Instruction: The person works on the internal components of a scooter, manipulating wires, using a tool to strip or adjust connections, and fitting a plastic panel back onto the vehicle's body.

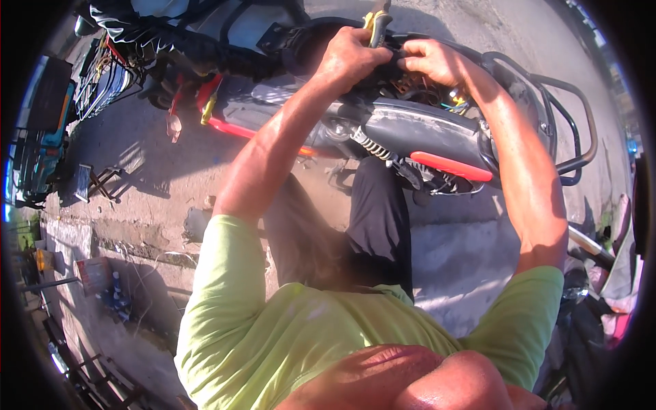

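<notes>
My left hand (348,58), at the top centre of the head view, grips a yellow and dark-handled tool (377,27), which looks like pliers, held upright. Just right of it, my right hand (437,65) has curled fingers at a dark spot in the open body of a black scooter (400,126); what they hold is hidden. Exposed wires (458,101) show beneath the right hand. A red trim piece (444,165) and a shock absorber (369,145) sit on the scooter's near side.
A black rear rack (570,164) juts out at right. Dark gear with cables (116,75), a small folding stand (96,183) and teal-and-black equipment (48,137) are at left. Assorted items (116,287) lie at lower left; cloths (611,253) are piled at right.
</notes>
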Demonstrator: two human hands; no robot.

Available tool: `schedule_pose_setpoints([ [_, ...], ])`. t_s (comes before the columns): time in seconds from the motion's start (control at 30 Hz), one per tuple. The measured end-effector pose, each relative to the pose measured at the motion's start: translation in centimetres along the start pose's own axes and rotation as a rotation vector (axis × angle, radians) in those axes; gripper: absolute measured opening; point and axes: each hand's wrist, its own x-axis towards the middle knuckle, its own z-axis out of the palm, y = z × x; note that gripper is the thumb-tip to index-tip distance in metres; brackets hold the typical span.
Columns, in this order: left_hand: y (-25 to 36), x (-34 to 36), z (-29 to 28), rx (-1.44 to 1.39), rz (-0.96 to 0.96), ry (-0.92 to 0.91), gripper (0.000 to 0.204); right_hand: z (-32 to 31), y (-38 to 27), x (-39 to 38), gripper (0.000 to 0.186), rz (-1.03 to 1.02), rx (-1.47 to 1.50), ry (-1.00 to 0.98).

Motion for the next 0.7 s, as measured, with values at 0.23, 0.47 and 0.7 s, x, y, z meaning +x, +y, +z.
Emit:
schedule_pose_setpoints([
  [0.23, -0.5, -0.2, 1.0, 0.298, 0.297, 0.144, 0.037, 0.5, 1.0, 0.0, 0.023, -0.094, -0.069, 0.041],
  [0.47, -0.5, -0.7, 1.3, 0.488, 0.279, 0.221, 0.043, -0.1, 0.3, -0.1, 0.028, -0.002, -0.073, -0.014],
  [0.7, 1.0, -1.2, 0.4, 0.212, -0.025, 0.158, 0.034, -1.3, 0.8, -0.8, 0.044, 0.089, 0.323, -0.057],
])
